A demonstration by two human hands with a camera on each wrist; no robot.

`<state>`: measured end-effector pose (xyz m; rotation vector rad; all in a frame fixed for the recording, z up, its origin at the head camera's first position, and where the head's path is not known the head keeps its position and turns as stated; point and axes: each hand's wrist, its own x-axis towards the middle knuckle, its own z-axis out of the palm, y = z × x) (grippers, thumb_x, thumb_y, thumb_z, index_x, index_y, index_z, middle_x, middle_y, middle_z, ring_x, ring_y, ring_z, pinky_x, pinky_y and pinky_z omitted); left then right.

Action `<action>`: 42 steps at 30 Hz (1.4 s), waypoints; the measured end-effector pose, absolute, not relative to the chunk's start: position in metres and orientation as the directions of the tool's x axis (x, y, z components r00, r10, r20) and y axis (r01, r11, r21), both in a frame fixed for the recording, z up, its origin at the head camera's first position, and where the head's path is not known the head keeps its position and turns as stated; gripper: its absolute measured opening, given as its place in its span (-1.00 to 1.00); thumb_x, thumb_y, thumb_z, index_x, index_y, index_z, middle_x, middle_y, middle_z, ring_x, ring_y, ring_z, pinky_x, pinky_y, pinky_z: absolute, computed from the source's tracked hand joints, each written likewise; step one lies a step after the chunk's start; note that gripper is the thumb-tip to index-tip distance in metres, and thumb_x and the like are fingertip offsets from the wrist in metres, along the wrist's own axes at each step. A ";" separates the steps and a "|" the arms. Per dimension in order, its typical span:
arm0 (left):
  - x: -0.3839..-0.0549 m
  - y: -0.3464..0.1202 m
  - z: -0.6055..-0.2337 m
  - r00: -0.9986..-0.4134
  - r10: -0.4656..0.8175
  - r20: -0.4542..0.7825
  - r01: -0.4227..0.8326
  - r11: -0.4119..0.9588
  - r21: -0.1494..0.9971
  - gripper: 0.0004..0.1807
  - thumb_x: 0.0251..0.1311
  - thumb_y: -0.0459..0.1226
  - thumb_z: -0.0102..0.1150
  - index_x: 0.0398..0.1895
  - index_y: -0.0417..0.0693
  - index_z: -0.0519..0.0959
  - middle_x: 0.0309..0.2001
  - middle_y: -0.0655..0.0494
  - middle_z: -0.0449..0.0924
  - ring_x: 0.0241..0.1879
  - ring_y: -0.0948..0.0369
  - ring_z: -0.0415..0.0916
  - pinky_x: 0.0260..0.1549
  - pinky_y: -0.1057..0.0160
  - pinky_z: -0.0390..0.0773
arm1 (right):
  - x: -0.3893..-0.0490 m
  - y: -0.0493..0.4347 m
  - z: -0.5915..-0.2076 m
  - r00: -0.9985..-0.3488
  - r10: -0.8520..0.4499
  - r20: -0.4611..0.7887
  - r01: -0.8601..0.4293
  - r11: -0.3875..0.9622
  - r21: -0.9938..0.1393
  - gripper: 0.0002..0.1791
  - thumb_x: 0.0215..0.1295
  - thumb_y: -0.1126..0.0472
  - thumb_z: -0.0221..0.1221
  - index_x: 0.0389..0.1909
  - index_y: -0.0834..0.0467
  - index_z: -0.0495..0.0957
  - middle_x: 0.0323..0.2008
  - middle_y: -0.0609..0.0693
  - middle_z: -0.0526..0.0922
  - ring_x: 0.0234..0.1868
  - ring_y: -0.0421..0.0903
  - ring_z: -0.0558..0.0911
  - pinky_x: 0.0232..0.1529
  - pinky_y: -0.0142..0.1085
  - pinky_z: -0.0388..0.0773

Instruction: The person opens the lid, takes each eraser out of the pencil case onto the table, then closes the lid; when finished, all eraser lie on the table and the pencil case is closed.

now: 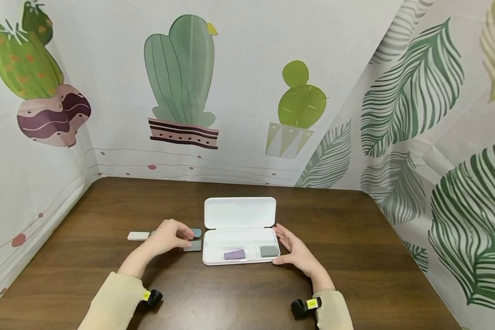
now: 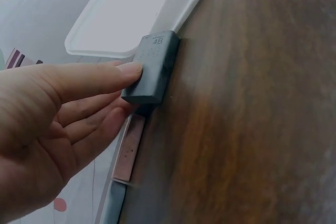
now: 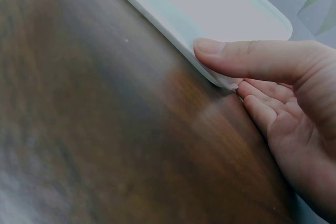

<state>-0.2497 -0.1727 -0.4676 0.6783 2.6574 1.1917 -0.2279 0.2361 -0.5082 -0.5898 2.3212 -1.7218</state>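
A white pencil case point(image 1: 240, 238) lies with its lid raised at the back. Inside its front compartment are a purple eraser point(image 1: 234, 255) and, at the right end, a grey eraser point(image 1: 269, 251). Just left of the case, my left hand point(image 1: 168, 236) pinches a grey eraser point(image 2: 152, 69) stamped 4B between thumb and fingers, close over the table. My right hand point(image 1: 296, 252) holds the right end of the case, its thumb point(image 3: 210, 46) on the front corner and the other fingers along the side.
Behind my left hand stretches a row of blocks: a white one point(image 1: 138, 236), a pinkish one point(image 2: 129, 150) and a blue-grey one point(image 1: 196, 233), partly covered by the hand. The brown wooden table point(image 1: 214, 298) meets a cactus-printed cloth point(image 1: 247, 91) at its back edge.
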 end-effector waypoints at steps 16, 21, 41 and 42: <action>-0.248 -0.172 -0.466 -0.888 0.458 0.046 0.332 0.566 0.754 -0.80 0.01 -0.51 0.36 -0.24 -0.32 0.69 -0.31 -0.04 0.74 -0.31 0.15 0.67 -0.35 0.38 0.63 | -0.227 0.235 -0.504 -0.908 -0.418 0.010 -0.123 0.246 -0.961 0.16 -0.06 0.41 0.46 0.50 0.35 -0.08 0.48 0.30 0.13 0.51 0.20 0.09 0.42 -0.37 0.13; -0.248 -0.171 -0.466 -0.893 0.446 0.054 0.331 0.573 0.750 -0.81 0.03 -0.47 0.37 -0.24 -0.29 0.69 -0.31 -0.03 0.74 -0.31 0.16 0.67 -0.35 0.37 0.62 | -0.228 0.234 -0.503 -0.909 -0.416 0.009 -0.122 0.247 -0.961 0.16 -0.07 0.41 0.46 0.50 0.35 -0.07 0.48 0.30 0.13 0.51 0.20 0.08 0.43 -0.38 0.12; -0.234 -0.133 -0.458 -0.811 0.572 0.124 0.460 0.493 0.739 -0.79 0.12 -0.39 0.33 -0.16 -0.24 0.69 -0.26 0.01 0.75 -0.25 0.27 0.67 -0.26 0.39 0.61 | -0.227 0.234 -0.504 -0.909 -0.418 0.004 -0.116 0.243 -0.963 0.17 -0.07 0.41 0.46 0.50 0.35 -0.08 0.48 0.29 0.12 0.52 0.19 0.07 0.38 -0.51 0.15; -0.233 -0.131 -0.458 -0.802 0.584 0.127 0.470 0.486 0.737 -0.79 0.12 -0.40 0.32 -0.16 -0.25 0.68 -0.26 0.00 0.75 -0.25 0.26 0.67 -0.26 0.38 0.62 | -0.227 0.234 -0.504 -0.909 -0.418 0.004 -0.116 0.244 -0.963 0.17 -0.07 0.41 0.46 0.50 0.35 -0.08 0.48 0.29 0.12 0.52 0.19 0.07 0.38 -0.52 0.15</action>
